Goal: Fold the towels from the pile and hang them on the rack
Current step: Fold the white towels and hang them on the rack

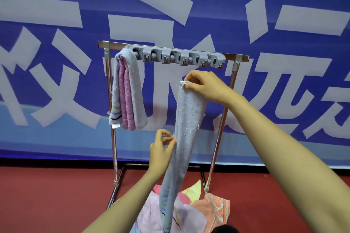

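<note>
A long pale grey-blue towel (pixel 186 119) hangs folded lengthwise in front of the metal rack (pixel 233 57). My right hand (pixel 203 85) pinches its top end just below the rack's grey hook strip (pixel 176 56). My left hand (pixel 162 146) pinches the towel's left edge about halfway down. The towel's lower end dangles over the pile of towels (pixel 191 208) on the floor. On the rack's left end, a grey towel (pixel 135 89) and a pink towel (pixel 126 98) hang folded over the bar.
The rack stands on a red floor (pixel 47 195) against a blue banner (pixel 189 5) with large pale characters. An orange patterned towel (pixel 217 206) lies at the right of the pile, by the rack's right foot.
</note>
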`<state>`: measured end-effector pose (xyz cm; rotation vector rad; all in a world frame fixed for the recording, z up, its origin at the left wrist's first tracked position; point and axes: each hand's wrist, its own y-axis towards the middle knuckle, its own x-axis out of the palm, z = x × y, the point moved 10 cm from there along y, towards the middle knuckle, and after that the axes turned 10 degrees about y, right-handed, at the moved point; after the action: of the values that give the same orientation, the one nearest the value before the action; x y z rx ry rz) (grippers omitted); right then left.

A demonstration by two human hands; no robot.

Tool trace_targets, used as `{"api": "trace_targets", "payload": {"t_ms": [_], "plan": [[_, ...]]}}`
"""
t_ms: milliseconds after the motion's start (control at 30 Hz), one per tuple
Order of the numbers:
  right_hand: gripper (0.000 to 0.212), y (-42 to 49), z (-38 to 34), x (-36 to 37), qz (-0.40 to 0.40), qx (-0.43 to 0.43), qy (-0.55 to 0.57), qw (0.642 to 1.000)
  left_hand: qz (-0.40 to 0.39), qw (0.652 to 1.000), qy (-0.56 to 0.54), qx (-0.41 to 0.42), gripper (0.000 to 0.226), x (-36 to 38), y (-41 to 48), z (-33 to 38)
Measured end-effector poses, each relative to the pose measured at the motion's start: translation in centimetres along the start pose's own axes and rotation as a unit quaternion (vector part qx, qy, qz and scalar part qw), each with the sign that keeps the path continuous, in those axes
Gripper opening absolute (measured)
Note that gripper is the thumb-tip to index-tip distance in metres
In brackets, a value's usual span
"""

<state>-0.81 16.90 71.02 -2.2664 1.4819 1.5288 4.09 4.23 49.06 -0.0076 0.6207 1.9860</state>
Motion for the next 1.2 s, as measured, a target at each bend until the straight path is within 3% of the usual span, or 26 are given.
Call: {"api": "trace_targets", "payload": {"t_ms": [200,367,567,767,933,1100,1200], "plan": [[0.019,0.3,0.2,-0.3,0.013,0.011,-0.019,1.000,-0.024,0.999,-0.047,-0.014,0.023,0.6,-0.4,-0.3],[0.018,0.2,0.4,-0.5,0.015,0.015,-0.013,1.000,-0.089,0.996,-0.004,-0.017,0.056,2.3,-1.5,-1.5],[0.020,0.0,-0.4,-1.7,0.031,-0.001,-0.021,0.999,-0.102,0.994,0.025,-0.029,0.037,3.6,-2.1,-2.6],[0.021,-0.3,1.0,-2.9,0.030,0.013,-0.037,0.999,-0.164,0.982,-0.012,-0.092,0.044,4.0,-1.4,-5.0],[0.022,-0.5,5.1,-3.6,0.038,0.073,-0.062,0.995,-0.223,0.952,-0.130,-0.167,0.043,3.3,-0.2,-5.3],[0.019,-1.7,12.1,-2.5,0.000,0.190,-0.118,0.975,-0.262,0.948,-0.142,-0.113,0.026,0.4,4.1,0.9],[0.029,-3.6,15.1,-1.0,0.046,0.251,-0.110,0.961,-0.277,0.951,-0.109,-0.089,0.014,0.1,6.7,4.5]]}}
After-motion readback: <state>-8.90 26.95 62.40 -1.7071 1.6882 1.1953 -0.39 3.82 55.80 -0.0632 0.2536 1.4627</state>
